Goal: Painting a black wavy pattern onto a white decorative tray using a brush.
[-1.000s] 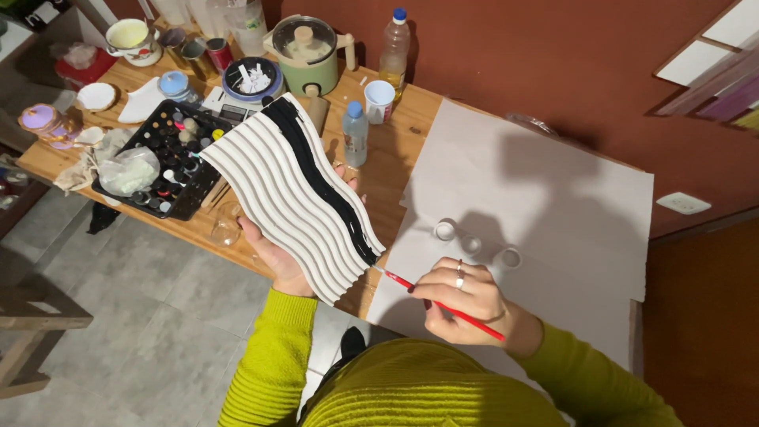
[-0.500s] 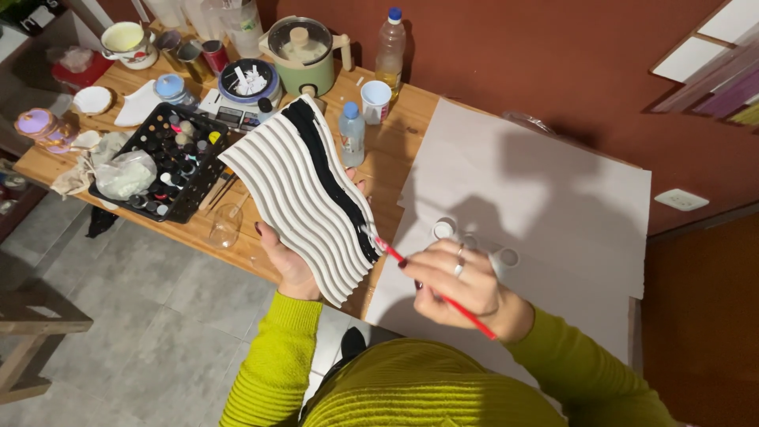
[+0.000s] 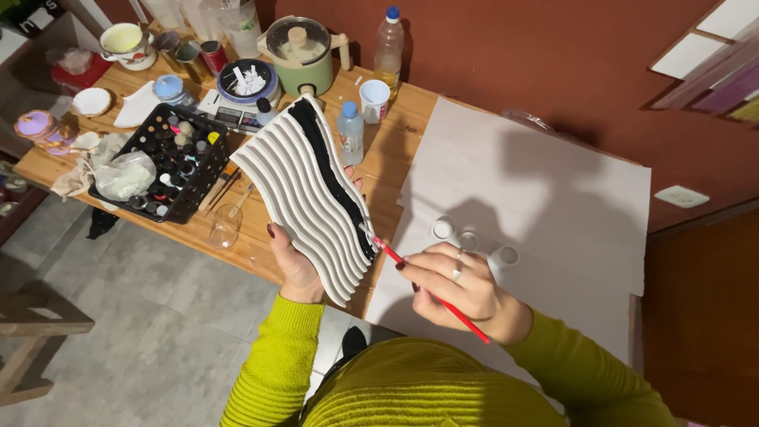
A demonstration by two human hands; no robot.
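- Wavy ribbed panel (image 3: 304,198), white with 1 black band along its right ridge, is being held tilted above the near edge of the wooden table (image 3: 395,150).
- It is being gripped from underneath by the left hand (image 3: 294,265), thumb curled over the near left edge.
- A red-handled brush (image 3: 431,289) is being pinched between the fingers of the right hand (image 3: 458,285), with its tip touching the panel's near right corner beside the black band.
- Black paint is likely to be smeared onto the neighbouring white ridge if the brush slips, since the grooves are narrow and the panel is being supported by 1 hand only.
- The panel is judged liable to tip or slide, as nothing is being used to brace it.
- A plastic bottle (image 3: 350,132) with a blue cap is standing just beyond the panel; its label is too small to make out.
- A white wall plate (image 3: 681,196) is being shown at far right on the red wall.
- A black crate of paint pots (image 3: 170,162) is sitting to the left.
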